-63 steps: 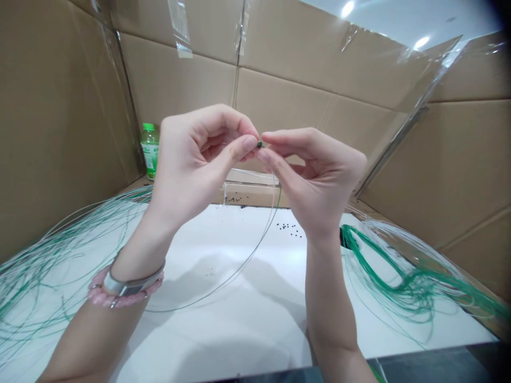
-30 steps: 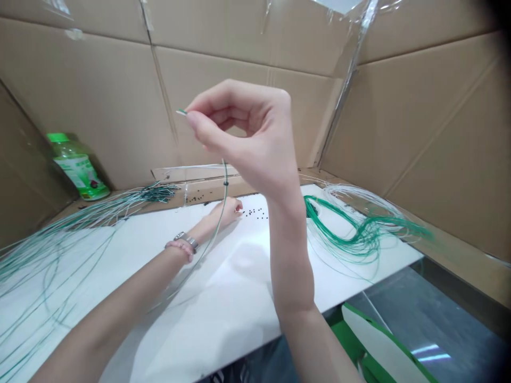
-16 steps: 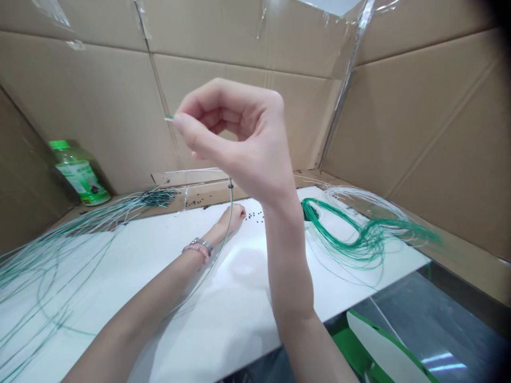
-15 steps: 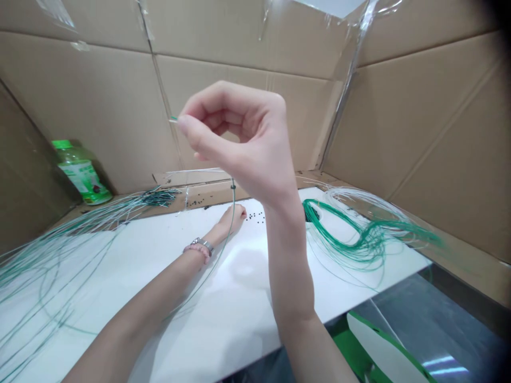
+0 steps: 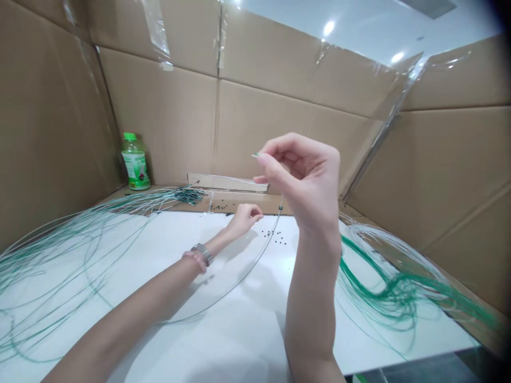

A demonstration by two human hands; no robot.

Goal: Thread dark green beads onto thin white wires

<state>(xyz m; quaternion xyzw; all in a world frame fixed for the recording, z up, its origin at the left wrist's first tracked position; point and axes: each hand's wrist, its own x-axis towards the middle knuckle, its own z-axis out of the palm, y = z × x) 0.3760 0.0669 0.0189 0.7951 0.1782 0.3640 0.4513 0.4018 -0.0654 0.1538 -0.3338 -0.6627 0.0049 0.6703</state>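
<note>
My right hand (image 5: 305, 178) is raised, thumb and forefinger pinched on a thin pair of wires whose green and white tips (image 5: 254, 155) stick out past the fingers. The rest of the pair, a thin pale green wire (image 5: 255, 261), hangs below the hand and curves down across the white board. A small black bead (image 5: 280, 208) sits on it just under the hand. Lower and to the left, my left hand (image 5: 244, 219) has its fingertips pinched together above the board, near loose black beads (image 5: 275, 236). Whatever may be between those fingertips is too small to make out.
Finished-looking green and white wires (image 5: 131, 213) spread over the left side, with dark ends bunched at the back (image 5: 190, 196). Green wire coils (image 5: 383, 287) and white wires (image 5: 383, 236) lie right. A green-capped bottle (image 5: 136, 162) stands back left. Cardboard walls (image 5: 263, 122) enclose the white board (image 5: 223, 340).
The head view has tilted up and turned left, so everything sits further right. My left hand has lifted slightly from the loose beads. My right hand keeps its pinch on the wires.
</note>
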